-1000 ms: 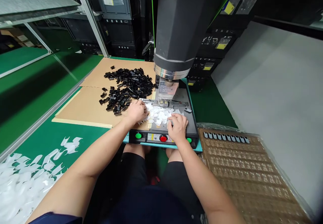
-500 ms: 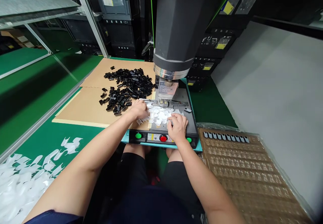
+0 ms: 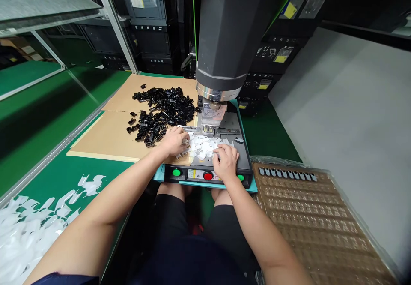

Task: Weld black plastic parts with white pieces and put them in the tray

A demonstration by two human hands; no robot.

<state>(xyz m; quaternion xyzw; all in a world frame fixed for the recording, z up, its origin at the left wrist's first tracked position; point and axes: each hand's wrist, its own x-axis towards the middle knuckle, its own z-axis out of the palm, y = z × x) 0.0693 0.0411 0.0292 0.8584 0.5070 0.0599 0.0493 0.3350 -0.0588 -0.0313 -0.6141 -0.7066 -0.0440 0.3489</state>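
Observation:
A heap of thin white plastic pieces (image 3: pixel 203 147) lies on the metal bed of the press, in front of its tooling. At the left edge of the heap, my left hand (image 3: pixel 175 141) is cupped with bent fingers touching the pieces; its fingertips are partly hidden. My right hand (image 3: pixel 226 161) rests at the right edge, thumb apart and fingers curved over the nearest pieces. Neither hand visibly grips a single piece. Above the heap stands the press head (image 3: pixel 218 79) with a metal collar. One grey part (image 3: pixel 239 140) lies right of the heap.
Many small black parts (image 3: pixel 167 109) are spread on cardboard (image 3: pixel 105 135) to the left. More white pieces (image 3: pixel 28 233) lie on the green table at lower left. A brown tray (image 3: pixel 308 216) holds a row of grey parts. Buttons, including a red one (image 3: pixel 208 176), line the press front.
My left hand has shifted slightly toward me at the heap's left edge, and the forearm has moved left. Pieces beside that hand are drawn in a little. The right hand stays put.

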